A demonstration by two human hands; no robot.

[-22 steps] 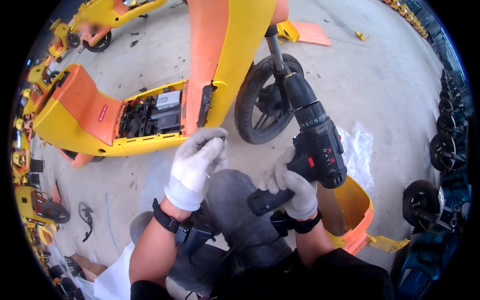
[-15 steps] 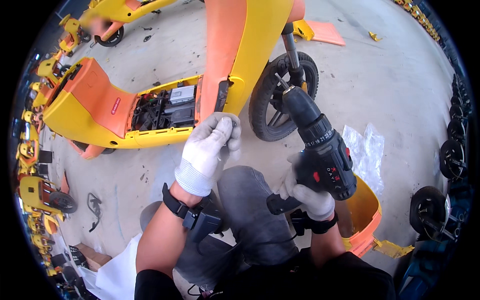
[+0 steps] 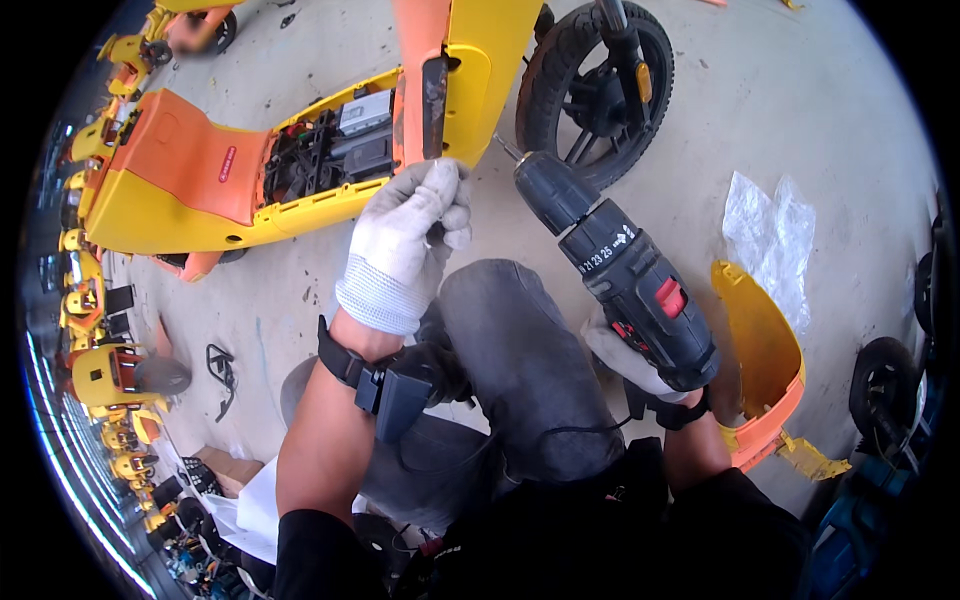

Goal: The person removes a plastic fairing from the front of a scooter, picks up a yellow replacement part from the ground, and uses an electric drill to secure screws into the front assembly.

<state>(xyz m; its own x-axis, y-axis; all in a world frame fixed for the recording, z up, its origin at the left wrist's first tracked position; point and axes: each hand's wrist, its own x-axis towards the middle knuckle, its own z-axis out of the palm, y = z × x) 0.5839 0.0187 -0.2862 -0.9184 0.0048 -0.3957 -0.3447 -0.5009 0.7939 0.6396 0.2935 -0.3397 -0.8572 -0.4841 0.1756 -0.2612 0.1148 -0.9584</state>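
My left hand [image 3: 395, 245], in a white glove, is raised with thumb and fingers pinched together. Whatever lies in the pinch is too small to make out. Just beyond the fingertips is the lower front panel of a yellow and orange scooter [image 3: 180, 165], with a dark strip [image 3: 433, 105] along it. The scooter's floor compartment [image 3: 375, 152] lies uncovered, showing wiring and boxy parts. In my gloved right hand [image 3: 615, 350] is a black cordless drill [image 3: 625, 270], gripped by its handle. Its bit [image 3: 508, 147] points up and left, apart from the scooter.
The scooter's front wheel [image 3: 533, 115] stands beyond the drill. On the floor to the right lie a clear plastic bag [image 3: 768, 240] and a yellow and orange body panel [image 3: 770, 345]. A black bracket [image 3: 220, 380] lies at left, with more scooters [image 3: 100, 380] behind it.
The view has shifted, and the scooter sits higher in it. The drill has rolled in my right hand and its bit has swung left. My left hand stays pinched, closer to the dark strip.
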